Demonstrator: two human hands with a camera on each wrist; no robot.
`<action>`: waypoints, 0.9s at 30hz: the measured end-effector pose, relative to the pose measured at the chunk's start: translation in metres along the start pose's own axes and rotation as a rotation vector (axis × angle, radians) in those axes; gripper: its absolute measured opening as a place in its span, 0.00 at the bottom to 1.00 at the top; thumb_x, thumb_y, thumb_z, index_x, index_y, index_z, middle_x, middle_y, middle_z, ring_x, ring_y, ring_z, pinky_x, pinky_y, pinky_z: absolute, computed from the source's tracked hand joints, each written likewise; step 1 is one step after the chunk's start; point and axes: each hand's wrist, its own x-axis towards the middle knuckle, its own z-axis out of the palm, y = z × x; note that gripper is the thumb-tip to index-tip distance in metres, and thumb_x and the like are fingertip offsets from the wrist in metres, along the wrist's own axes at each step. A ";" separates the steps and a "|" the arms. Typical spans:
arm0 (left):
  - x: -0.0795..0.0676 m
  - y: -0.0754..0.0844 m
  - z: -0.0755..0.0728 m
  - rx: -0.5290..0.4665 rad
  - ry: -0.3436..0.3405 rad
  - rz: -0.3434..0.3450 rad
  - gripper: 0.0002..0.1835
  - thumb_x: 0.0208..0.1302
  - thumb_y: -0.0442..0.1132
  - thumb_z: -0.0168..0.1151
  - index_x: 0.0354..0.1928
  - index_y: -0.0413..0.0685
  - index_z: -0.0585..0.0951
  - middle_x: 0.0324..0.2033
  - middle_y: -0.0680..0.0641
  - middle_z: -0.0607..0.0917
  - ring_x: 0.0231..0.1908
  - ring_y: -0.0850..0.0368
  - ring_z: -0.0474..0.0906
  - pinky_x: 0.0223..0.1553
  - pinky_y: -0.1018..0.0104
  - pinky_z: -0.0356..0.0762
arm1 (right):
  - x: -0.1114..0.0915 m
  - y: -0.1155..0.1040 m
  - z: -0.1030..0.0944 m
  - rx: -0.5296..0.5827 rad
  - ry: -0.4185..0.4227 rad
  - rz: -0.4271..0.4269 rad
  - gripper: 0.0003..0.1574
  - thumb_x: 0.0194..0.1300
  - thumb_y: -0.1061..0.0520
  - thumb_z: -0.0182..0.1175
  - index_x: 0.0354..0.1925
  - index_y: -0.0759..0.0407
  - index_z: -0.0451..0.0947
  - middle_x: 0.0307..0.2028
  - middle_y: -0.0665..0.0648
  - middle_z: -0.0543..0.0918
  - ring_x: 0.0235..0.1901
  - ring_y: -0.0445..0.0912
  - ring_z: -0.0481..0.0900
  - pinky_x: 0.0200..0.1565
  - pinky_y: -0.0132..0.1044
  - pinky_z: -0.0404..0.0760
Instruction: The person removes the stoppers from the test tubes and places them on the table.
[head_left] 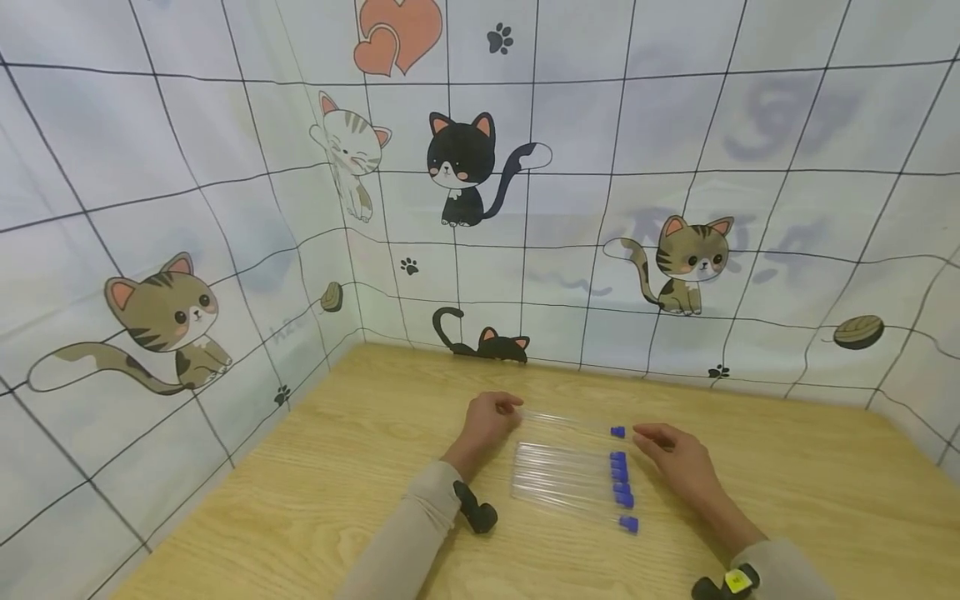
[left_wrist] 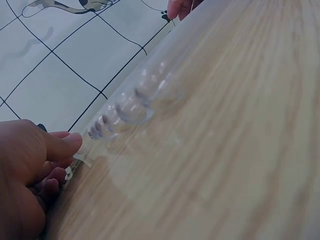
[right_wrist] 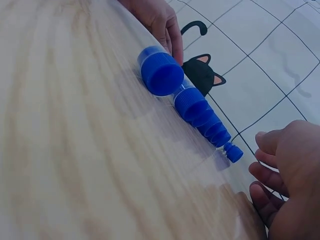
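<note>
L hand [head_left: 491,422] pinches far tube's [head_left: 566,419] bare end; R hand [head_left: 678,462] loose, just off its blue cap [head_left: 618,432]. Tubes [head_left: 562,477] prob. light, stiff, slippery; best held by cap.

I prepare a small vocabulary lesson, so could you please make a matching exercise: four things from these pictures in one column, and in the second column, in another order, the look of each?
Things
1. Tubes
2. Caps
3. Tabletop
4. Wall covering

Looks
A. White, with black grid lines and printed cats
B. Blue, at the right-hand ends in the head view
C. Pale brown, with wood grain
D. Clear, lying roughly side by side

Right pairs
1-D
2-B
3-C
4-A
</note>
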 end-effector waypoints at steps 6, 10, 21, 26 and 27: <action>-0.003 -0.002 -0.007 0.030 0.022 0.018 0.13 0.57 0.33 0.69 0.45 0.41 0.84 0.31 0.50 0.80 0.32 0.58 0.74 0.36 0.64 0.73 | -0.006 -0.003 -0.005 0.002 -0.025 0.032 0.27 0.70 0.42 0.55 0.53 0.62 0.78 0.50 0.63 0.81 0.50 0.59 0.77 0.48 0.52 0.75; -0.009 -0.002 -0.016 0.030 0.008 0.006 0.13 0.57 0.35 0.70 0.44 0.39 0.82 0.29 0.50 0.79 0.31 0.57 0.73 0.35 0.64 0.72 | -0.009 -0.007 -0.007 -0.007 -0.040 0.044 0.28 0.69 0.40 0.55 0.51 0.61 0.80 0.48 0.62 0.82 0.49 0.59 0.77 0.48 0.52 0.75; -0.026 0.004 -0.036 0.064 -0.183 -0.032 0.05 0.60 0.41 0.68 0.33 0.47 0.85 0.31 0.53 0.82 0.33 0.58 0.75 0.35 0.63 0.75 | -0.011 -0.018 -0.009 -0.029 -0.123 0.041 0.20 0.69 0.46 0.57 0.45 0.60 0.83 0.43 0.57 0.84 0.44 0.51 0.79 0.44 0.47 0.75; -0.028 0.010 -0.032 0.113 -0.194 -0.009 0.06 0.60 0.42 0.68 0.32 0.47 0.87 0.32 0.54 0.84 0.35 0.60 0.77 0.39 0.61 0.76 | -0.014 -0.023 -0.010 -0.043 -0.150 0.027 0.18 0.69 0.48 0.58 0.42 0.60 0.84 0.42 0.56 0.84 0.46 0.53 0.79 0.47 0.52 0.75; -0.029 0.010 -0.032 0.121 -0.190 -0.009 0.06 0.60 0.42 0.68 0.32 0.47 0.87 0.31 0.54 0.85 0.35 0.60 0.77 0.39 0.61 0.76 | -0.014 -0.024 -0.010 -0.042 -0.152 0.032 0.17 0.68 0.49 0.58 0.42 0.60 0.84 0.42 0.56 0.84 0.46 0.53 0.79 0.47 0.52 0.75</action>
